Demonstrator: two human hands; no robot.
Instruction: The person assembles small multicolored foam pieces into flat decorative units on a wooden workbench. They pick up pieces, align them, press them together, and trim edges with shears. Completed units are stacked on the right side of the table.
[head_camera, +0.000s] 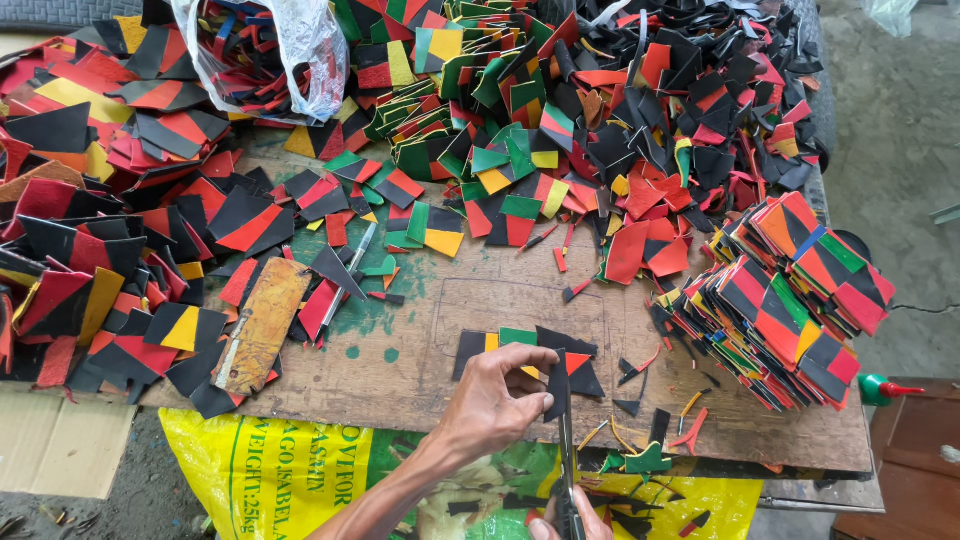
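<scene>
Nearest to you, at 6 o'clock, your right hand (570, 518) is closed around the handles of the scissors (566, 450), though only its fingers show at the edge of view, and the blades point up toward 12 o'clock. Your left hand (497, 400) pinches a black strip (556, 390) with thumb and fingers, just where the blades meet it, above a patchwork piece (520, 352) lying flat on the wooden board (500, 295). This material looks thin, light and bendy, perhaps rubber or foam sheet, so I judge it will flop if you hold it far from the cut; grasp it close to the blades and keep it tight. It does not seem fragile. At 3 o'clock stands a leaning stack of squares (790, 290) in red, black, green and orange. At 12 o'clock lies a big loose heap of scraps (620, 110). At 11 o'clock is a clear plastic bag (290, 50) filled with pieces. Under the board, at 7 o'clock, hangs a yellow sack (260, 470) with green print. At 4 o'clock you see a green bottle (878, 388) with a red tip.
</scene>
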